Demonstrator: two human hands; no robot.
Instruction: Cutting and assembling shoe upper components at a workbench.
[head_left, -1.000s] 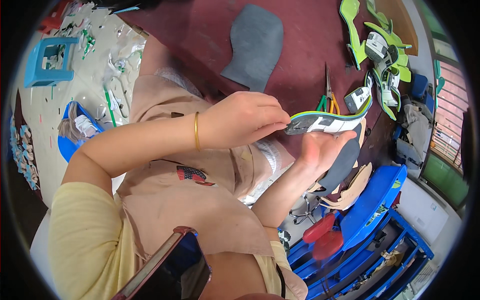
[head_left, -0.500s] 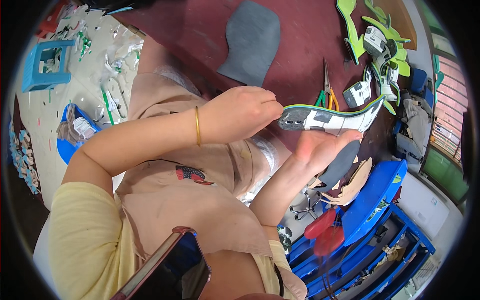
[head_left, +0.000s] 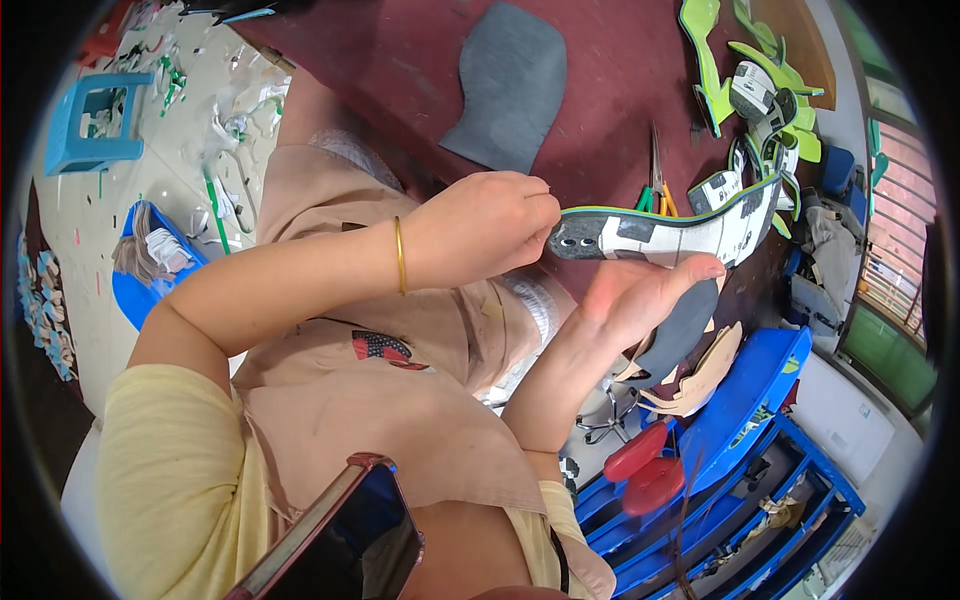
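A curved padded strap piece (head_left: 680, 235), white with dark patches, lime-green along its upper edge and with small holes at its left end, is held over the table's near edge. My right hand (head_left: 640, 295) supports it from below, thumb stretched along its lower side; the other fingers are mostly hidden. My left hand (head_left: 495, 225) is closed, back of the hand upward, its fingertips meeting the strap's left end. Whatever lies between those fingertips is hidden. Just beyond the strap, scissors (head_left: 655, 175) with green and orange handles lie on the dark red table (head_left: 400, 90).
A dark grey cut-out sheet (head_left: 515, 85) lies farther off on the table. Several green-and-white pieces (head_left: 765, 95) are heaped at far right. A blue tray (head_left: 750, 400) and rack stand at lower right. A blue stool (head_left: 95, 125) stands left among floor scraps.
The strap's right end has shifted slightly right and up, and its left end sits slightly nearer my left fingertips. My hands keep nearly the same pose; the view has shifted a little.
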